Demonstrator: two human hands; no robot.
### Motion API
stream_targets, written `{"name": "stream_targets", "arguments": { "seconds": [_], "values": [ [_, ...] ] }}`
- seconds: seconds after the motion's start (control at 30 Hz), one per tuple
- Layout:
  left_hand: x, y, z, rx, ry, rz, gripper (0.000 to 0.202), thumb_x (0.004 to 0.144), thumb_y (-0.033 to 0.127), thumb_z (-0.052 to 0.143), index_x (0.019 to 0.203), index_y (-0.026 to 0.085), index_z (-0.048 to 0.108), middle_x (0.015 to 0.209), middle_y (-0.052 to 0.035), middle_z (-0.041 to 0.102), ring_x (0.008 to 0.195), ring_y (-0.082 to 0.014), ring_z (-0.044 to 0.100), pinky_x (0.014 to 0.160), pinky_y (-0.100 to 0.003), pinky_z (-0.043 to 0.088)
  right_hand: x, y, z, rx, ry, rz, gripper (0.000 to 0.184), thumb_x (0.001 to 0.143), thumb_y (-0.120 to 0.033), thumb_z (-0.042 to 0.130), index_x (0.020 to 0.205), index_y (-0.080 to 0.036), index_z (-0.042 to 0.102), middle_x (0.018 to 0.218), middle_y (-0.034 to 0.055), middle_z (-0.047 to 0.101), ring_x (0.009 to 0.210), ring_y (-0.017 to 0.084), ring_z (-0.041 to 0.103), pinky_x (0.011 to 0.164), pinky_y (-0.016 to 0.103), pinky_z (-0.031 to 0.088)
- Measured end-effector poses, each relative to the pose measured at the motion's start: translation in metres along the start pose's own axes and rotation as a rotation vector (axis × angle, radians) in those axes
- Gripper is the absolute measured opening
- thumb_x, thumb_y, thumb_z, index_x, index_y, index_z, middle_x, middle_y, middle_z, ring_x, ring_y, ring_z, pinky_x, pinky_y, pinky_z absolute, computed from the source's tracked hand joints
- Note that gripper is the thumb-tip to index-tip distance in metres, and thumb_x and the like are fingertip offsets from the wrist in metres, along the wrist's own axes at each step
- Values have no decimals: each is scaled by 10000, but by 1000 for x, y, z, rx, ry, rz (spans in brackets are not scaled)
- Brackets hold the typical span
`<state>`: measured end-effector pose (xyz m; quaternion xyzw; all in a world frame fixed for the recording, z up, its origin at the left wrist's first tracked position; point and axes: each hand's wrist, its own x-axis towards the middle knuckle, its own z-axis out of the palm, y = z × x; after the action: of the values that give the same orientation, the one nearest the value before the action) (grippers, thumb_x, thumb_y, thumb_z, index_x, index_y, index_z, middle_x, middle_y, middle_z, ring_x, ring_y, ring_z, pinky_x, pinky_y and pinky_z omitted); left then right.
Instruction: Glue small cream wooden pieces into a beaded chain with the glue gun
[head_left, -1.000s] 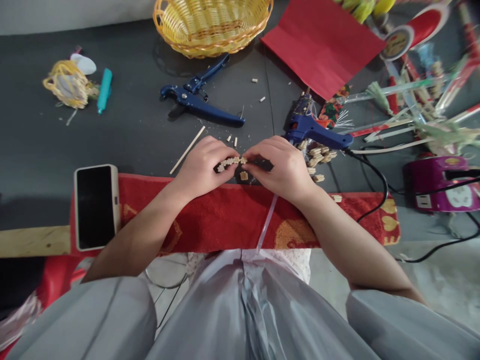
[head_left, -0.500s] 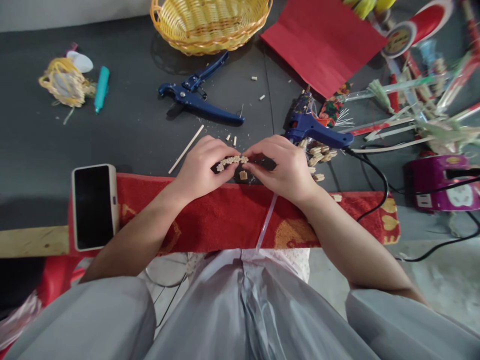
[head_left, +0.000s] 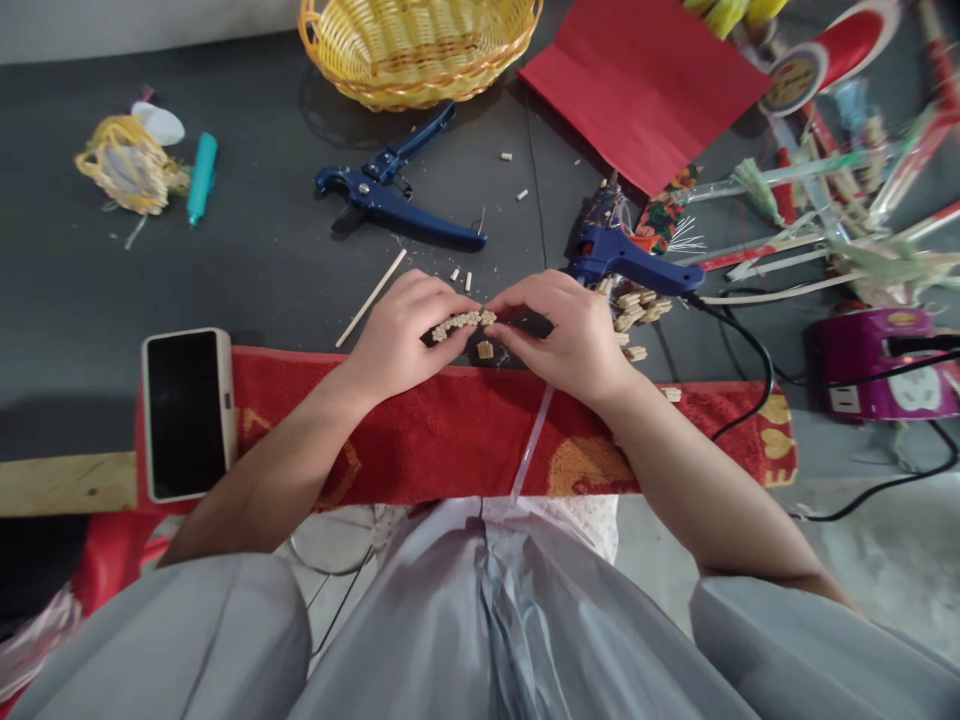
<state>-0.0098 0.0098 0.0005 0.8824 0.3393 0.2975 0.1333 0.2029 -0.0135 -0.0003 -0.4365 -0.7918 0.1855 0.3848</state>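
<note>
A short row of small pale wooden pieces stuck side by side [head_left: 463, 322] is pinched between both my hands above the dark table [head_left: 262, 260]. My left hand [head_left: 405, 330] grips its left end with curled fingers. My right hand [head_left: 566, 335] holds the right end with thumb and fingertips. A single wooden piece [head_left: 486, 350] lies just below the row. A heap of similar wooden pieces [head_left: 636, 310] sits to the right of my right hand, beside the blue glue gun [head_left: 626, 262].
Blue cutters [head_left: 397, 200], a thin wooden stick [head_left: 371, 298] and a yellow wicker basket [head_left: 420, 45] lie beyond my hands. A phone [head_left: 186, 412] rests on the red towel [head_left: 450, 430] at left. Red paper [head_left: 645, 85], craft clutter and a purple power strip [head_left: 885, 365] fill the right.
Nothing has visibly changed with my hands or the wooden row; only the view has shifted very slightly.
</note>
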Motion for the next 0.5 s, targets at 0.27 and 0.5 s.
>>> {"name": "stream_targets", "arguments": {
  "seconds": [0.27,0.5],
  "values": [
    [-1,-4,2,28,8,53,198,944,280,596,1073,196,720,941,-38,716,938,-177,640,848,-343,513,0,2,-1,-27,-15,10,110,881,-294,660,889,-196,709,844,51,750,788,200,667,758,341,513],
    [-2,-6,2,30,25,57,212,943,286,610,1105,204,719,941,-32,722,939,-173,640,850,-336,524,-1,3,3,-67,50,-61,58,866,-246,676,871,-192,696,812,47,743,748,193,654,730,334,514]
  ]
}}
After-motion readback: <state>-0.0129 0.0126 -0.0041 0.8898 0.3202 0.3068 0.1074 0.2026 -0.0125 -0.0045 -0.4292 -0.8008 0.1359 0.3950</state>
